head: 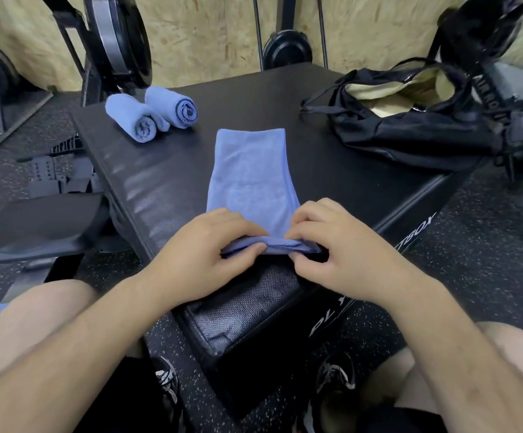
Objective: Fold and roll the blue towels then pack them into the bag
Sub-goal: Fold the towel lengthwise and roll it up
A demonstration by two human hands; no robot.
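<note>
Both the left hand and right hand pinch the folded blue towel at its rolled near end, toward the near corner of the plyo box; the rest lies flat beyond.

— What lies on the black padded worktop?
— At far left, a rolled towel touching a second rolled towel. In the middle, a folded towel lies flat. At far right, an open black bag.
</note>
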